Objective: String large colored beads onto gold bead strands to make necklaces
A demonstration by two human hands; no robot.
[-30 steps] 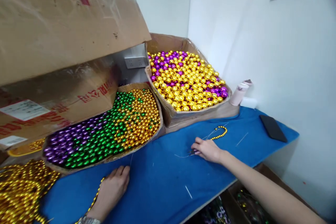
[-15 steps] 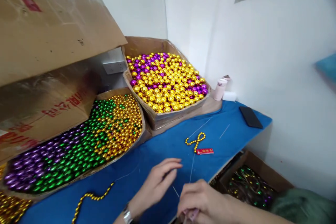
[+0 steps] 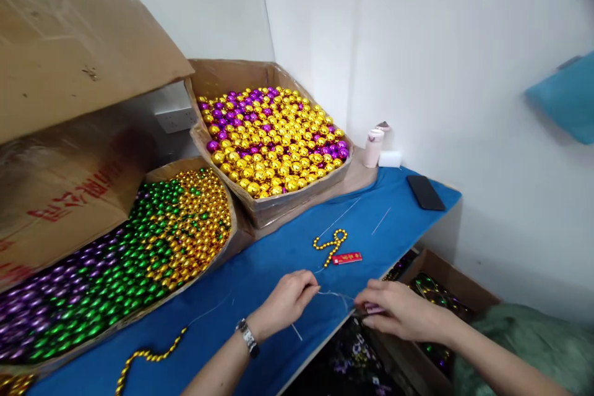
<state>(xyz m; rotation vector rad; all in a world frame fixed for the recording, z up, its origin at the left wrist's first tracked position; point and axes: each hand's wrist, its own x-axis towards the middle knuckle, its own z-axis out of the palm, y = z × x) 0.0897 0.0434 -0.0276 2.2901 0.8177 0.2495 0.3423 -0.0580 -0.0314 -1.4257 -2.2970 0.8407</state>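
My left hand (image 3: 288, 296), with a metal-band watch (image 3: 247, 335) on its wrist, pinches a thin clear thread (image 3: 331, 293) over the blue cloth. The thread runs across towards my right hand (image 3: 394, 308). Closed in the fingers of that hand is a small pink tool (image 3: 374, 308), mostly covered, so its exact kind is unclear. Beyond my left hand lies a short curled string of gold beads (image 3: 335, 241), beside a red packet (image 3: 348, 258). Another gold bead strand (image 3: 151, 356), with thread at its end, lies on the cloth at lower left.
A carton of large gold and purple beads (image 3: 278, 151) stands at the back. Left of it, another carton holds smaller purple, green and gold beads (image 3: 139, 253). A phone (image 3: 426, 192) lies at the far right of the blue cloth (image 3: 297, 244). Below its edge is a bead-filled box (image 3: 473, 281).
My left hand has closed from open fingers onto the thread. My right hand has moved right and up, away from the left, with the pink tool. The view has shifted right.
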